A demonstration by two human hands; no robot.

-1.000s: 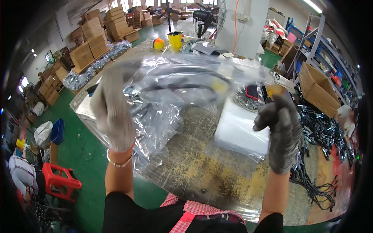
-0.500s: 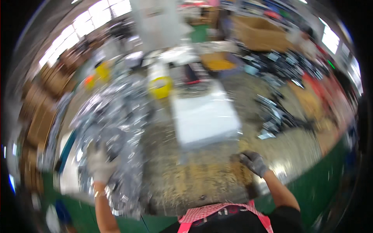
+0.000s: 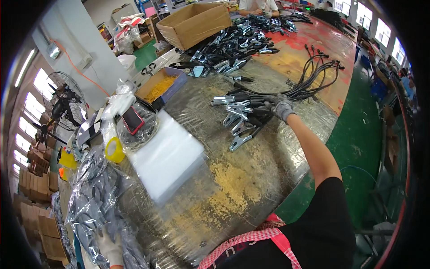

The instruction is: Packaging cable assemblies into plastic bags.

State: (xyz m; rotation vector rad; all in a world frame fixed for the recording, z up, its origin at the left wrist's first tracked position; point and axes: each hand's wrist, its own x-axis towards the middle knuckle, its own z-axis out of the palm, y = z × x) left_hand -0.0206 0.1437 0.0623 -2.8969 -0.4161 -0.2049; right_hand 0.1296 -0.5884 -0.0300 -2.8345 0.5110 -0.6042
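Note:
My right hand (image 3: pixel 282 108), in a grey glove, closes on a bundle of black clamp cables (image 3: pixel 313 83) on the table. Their silver-jawed spring clamps (image 3: pixel 238 115) fan out left of the hand, and the cable ends spread away to the right. Low on the left, my left hand (image 3: pixel 109 247), in a pale glove, rests with fingers apart on a heap of clear plastic bags (image 3: pixel 96 197) with dark contents. Between the hands lies a stack of clear, whitish plastic sheets or bags (image 3: pixel 165 154).
A large pile of clamp cables (image 3: pixel 237 42) lies at the back beside a cardboard box (image 3: pixel 195 24). Nearer are a small box of yellow bits (image 3: pixel 161 87), a phone (image 3: pixel 132 120) and a yellow tape roll (image 3: pixel 114 150). Another person (image 3: pixel 260 6) sits at the far side.
My view has swung to the right. My right hand has moved from bare tabletop onto the clamp cables and closed on them. My left hand still rests on the plastic bags.

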